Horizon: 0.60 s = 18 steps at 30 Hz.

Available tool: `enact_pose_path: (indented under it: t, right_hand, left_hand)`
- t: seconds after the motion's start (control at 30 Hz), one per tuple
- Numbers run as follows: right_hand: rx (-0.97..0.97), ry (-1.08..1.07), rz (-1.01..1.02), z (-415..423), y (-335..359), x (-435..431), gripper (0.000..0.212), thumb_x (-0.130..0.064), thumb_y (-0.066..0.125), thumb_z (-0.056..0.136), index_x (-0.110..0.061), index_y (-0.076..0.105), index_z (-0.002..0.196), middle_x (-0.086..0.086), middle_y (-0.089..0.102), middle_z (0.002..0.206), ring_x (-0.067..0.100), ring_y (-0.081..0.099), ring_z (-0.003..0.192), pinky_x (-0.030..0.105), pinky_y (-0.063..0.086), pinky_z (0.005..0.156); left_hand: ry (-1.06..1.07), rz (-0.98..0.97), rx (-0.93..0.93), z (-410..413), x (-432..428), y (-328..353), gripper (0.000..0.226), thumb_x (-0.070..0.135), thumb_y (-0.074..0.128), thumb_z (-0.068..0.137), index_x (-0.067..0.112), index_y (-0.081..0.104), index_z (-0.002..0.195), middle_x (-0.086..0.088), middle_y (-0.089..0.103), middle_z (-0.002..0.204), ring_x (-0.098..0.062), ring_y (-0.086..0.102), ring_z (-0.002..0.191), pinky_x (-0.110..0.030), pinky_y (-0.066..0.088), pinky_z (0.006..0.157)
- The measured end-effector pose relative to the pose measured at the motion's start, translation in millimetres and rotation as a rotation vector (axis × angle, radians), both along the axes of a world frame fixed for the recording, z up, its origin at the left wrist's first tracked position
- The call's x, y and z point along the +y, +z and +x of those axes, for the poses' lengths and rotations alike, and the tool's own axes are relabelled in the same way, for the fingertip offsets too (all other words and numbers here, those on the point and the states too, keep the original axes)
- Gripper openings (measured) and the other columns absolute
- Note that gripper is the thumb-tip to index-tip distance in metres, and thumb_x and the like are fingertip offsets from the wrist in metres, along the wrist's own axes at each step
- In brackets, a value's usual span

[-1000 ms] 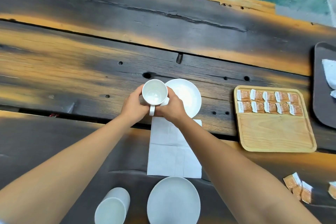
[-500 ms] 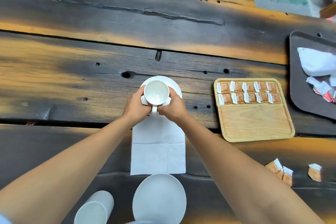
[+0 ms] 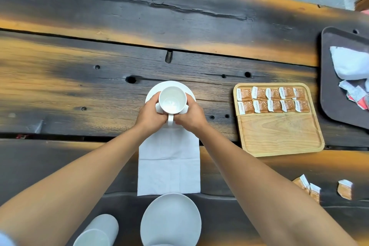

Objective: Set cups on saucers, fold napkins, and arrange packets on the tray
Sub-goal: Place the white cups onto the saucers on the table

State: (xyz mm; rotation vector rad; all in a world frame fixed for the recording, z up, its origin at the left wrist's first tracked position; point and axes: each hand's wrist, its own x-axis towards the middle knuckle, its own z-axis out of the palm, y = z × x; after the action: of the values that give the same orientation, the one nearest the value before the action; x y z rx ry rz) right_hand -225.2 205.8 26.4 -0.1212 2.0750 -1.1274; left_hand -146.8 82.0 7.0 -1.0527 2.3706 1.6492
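A white cup is over the far white saucer, its handle pointing toward me. My left hand and my right hand both grip its sides. Whether the cup rests on the saucer cannot be told. Below the hands lies a white napkin, unfolded flat. A second white saucer and a second cup lying on its side sit at the near edge. The wooden tray at right holds two rows of orange packets.
Loose orange packets lie on the table at the near right. A dark tray at the far right holds white napkins and other packets. The table is dark and orange weathered wood.
Both hands have carried the cup from left of the far saucer to above its middle. The view has shifted, so the trays sit further left.
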Motion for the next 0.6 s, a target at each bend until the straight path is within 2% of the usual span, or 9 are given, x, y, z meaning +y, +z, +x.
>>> enact_pose_path:
  t: [0.13,0.37,0.6]
  right_hand:
    - [-0.004,0.008,0.011,-1.9,-3.4,-2.5,0.078,-0.01,0.077,0.064,-0.032,0.052,0.134,-0.001,0.063,0.117,0.027,0.063,0.11,0.05,0.056,0.089]
    - [0.019,0.008,0.045,-0.5,-4.3,-1.9,0.084,-0.024,0.067,0.05,-0.034,0.053,0.132,-0.005,0.064,0.111,0.022,0.062,0.108,0.041,0.055,0.09]
    - [0.007,0.003,0.05,-3.8,-7.3,-4.8,0.079,-0.019,0.075,0.059,-0.033,0.052,0.134,0.001,0.064,0.12,0.028,0.063,0.11,0.05,0.056,0.09]
  left_hand:
    - [0.006,-0.002,-0.007,-2.2,-2.3,-4.2,0.068,0.004,0.073,0.073,0.036,0.055,0.131,0.011,0.066,0.119,-0.02,0.06,0.11,-0.037,0.052,0.088]
    - [0.018,-0.035,-0.015,-1.4,1.0,-10.5,0.068,0.007,0.074,0.073,0.038,0.054,0.13,0.017,0.066,0.111,-0.013,0.055,0.1,-0.024,0.039,0.075]
    - [0.007,-0.031,-0.012,-3.9,-1.1,-12.8,0.066,0.01,0.075,0.076,0.037,0.053,0.132,0.014,0.066,0.112,-0.013,0.056,0.098,-0.023,0.041,0.073]
